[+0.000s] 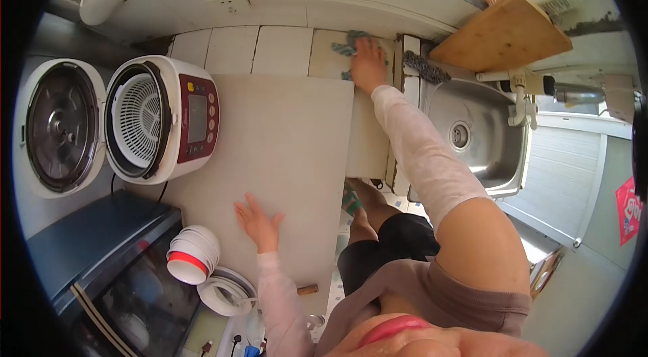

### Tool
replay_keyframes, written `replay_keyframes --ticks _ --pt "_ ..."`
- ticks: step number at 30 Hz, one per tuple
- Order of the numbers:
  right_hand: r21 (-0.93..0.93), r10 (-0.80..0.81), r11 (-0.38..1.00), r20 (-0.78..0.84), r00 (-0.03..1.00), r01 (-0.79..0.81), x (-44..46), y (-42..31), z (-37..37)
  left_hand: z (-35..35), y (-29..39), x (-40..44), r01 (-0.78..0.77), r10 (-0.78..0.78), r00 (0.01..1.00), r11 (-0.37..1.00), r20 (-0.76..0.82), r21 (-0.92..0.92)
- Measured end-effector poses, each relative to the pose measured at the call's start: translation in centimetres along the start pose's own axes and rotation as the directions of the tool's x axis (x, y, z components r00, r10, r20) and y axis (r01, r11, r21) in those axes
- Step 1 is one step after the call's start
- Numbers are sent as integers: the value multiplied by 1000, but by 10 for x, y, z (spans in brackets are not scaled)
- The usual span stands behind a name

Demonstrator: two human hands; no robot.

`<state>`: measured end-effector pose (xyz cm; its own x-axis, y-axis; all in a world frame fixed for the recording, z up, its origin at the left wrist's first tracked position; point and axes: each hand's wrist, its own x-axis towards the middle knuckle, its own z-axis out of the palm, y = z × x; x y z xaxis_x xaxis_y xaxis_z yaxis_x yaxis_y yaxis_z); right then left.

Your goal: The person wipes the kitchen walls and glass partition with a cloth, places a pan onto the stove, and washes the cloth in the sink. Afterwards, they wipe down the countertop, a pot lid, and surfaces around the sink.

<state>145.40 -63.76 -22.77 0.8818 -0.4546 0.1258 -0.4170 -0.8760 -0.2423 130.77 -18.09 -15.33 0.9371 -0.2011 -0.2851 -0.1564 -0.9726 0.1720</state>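
Observation:
My right hand (368, 63) presses down on a green-and-white patterned cloth (345, 48) on the tiled counter, near the wall and left of the sink. Parts of the cloth show around the fingers. My left hand (258, 223) is over the lower part of the pale board (283, 134), its fingers apart and nothing in it. Below and left of that hand are stacked white bowls (194, 252), one with a red band.
An open rice cooker (196, 117) with a white basket inside stands at the left. The metal sink (442, 117) is at the right, a dark scrubber (424, 66) at its edge. A wooden board (503, 33) leans behind it. Stacked plates (226, 293) sit at the lower left.

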Motion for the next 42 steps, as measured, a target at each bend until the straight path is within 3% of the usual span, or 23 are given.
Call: replay_keyframes --ticks 2,3,6,10,13,15,18,19,21,23,25,28,29,31,33,35,38,40,42 --pt "10 200 980 -45 979 -199 -10 15 3 1 -3 -1 7 -7 1000 1000 -3 -5" --pt "-230 116 970 137 984 -82 -21 1 -37 3 -2 0 6 -7 1000 1000 -14 -4" --pt "-40 282 958 -13 959 -283 -30 11 15 7 -1 -1 17 -17 1000 1000 -7 5" --pt "-173 151 975 49 987 -141 -93 1 -1 12 -6 0 0 4 999 997 -44 78" --pt "20 24 1000 -24 999 -23 -180 -20 -22 11 -5 -1 -7 13 998 995 -55 98" --pt "25 -80 997 55 995 79 -236 -35 -37 11 -6 2 1 5 998 992 -55 123" --pt "17 -257 964 328 909 266 -272 -43 -50 13 -6 -2 -5 10 998 997 -60 82" --pt "201 -296 947 250 922 250 -267 -31 -50 11 -10 -3 -12 16 998 998 -62 67" --pt "389 -147 921 279 949 29 -203 -19 -68 14 -13 -2 -18 23 996 998 -86 56" --pt "450 -94 885 -77 993 119 -139 -17 -79 20 -13 -1 -16 20 995 999 -94 45" --pt "394 -212 878 -190 959 272 -76 3 -49 17 -12 -2 -13 16 996 999 -86 42" --pt "61 -277 959 9 961 276 -53 19 31 14 -10 0 4 -3 998 1000 -61 28" --pt "178 -84 982 72 994 70 -84 -11 1 11 -10 2 13 -10 998 999 -66 47" --pt "46 -123 991 4 992 123 -134 -22 8 8 -2 -4 11 -8 999 997 -46 74" --pt "113 -114 988 50 992 108 -205 -53 -26 11 -3 -4 22 -20 999 997 -27 77" --pt "136 -206 973 144 968 187 -258 -57 -47 8 0 3 25 -23 999 997 -33 72" --pt "407 -211 913 404 890 31 -270 -44 -73 6 -2 0 15 -13 999 998 -35 66" --pt "388 -412 869 225 883 307 -237 -18 -63 12 -9 -3 6 -4 999 999 -52 38" --pt "361 -397 862 47 917 355 -178 -19 -97 11 -7 -2 14 -13 999 1000 -51 21"
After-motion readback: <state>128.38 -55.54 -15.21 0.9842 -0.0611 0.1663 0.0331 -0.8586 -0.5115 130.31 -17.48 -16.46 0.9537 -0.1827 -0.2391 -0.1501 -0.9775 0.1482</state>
